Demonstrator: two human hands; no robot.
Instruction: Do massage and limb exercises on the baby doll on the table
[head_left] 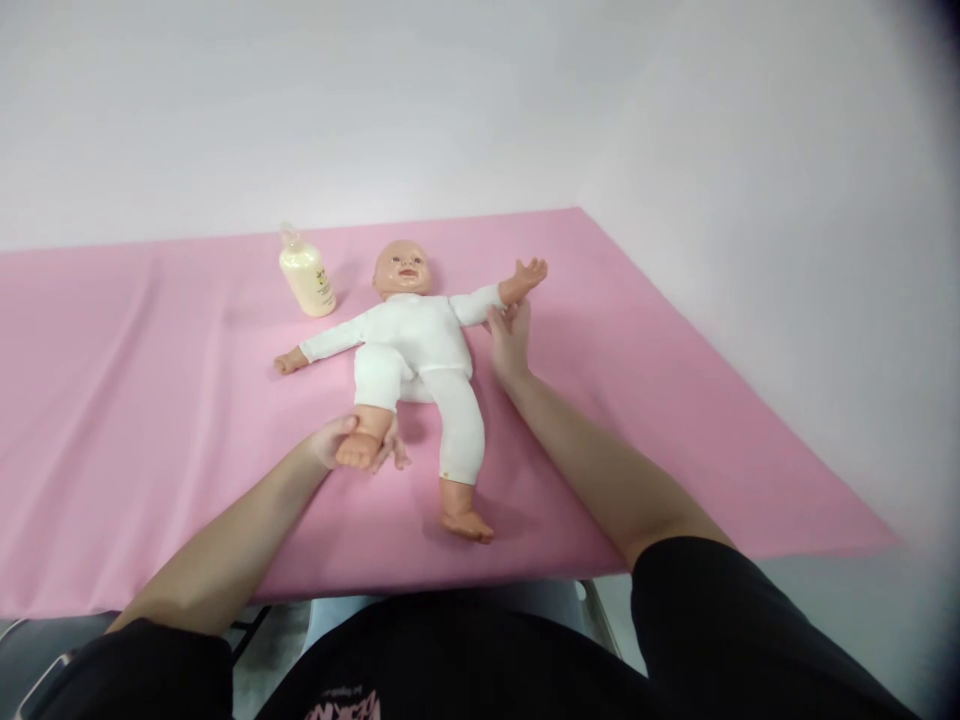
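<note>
In the middle of the frame, on a pink sheet [150, 400] that covers the table, a baby doll [415, 345] in a white suit lies on its back. Its long axis runs from the head, toward the upper part of the frame, down to the feet at lower centre, leaning slightly so the feet end a little right of the head. Both arms are spread wide, one reaching toward the left of the frame, the other up and to the right.

The left hand [352, 445] comes in from the lower left and has its fingers wrapped around the doll's bent leg at the foot, lifting it a little off the sheet. The other leg lies straight, its bare foot pointing toward the lower centre.

The right hand [510, 335] reaches in from the lower right and rests at the doll's outstretched arm near the wrist, fingers loosely extended and touching the sleeve; whether they actually grip it cannot be told.

A cream-coloured bottle [306, 275] stands tilted just left of the doll's head, apart from it.
</note>
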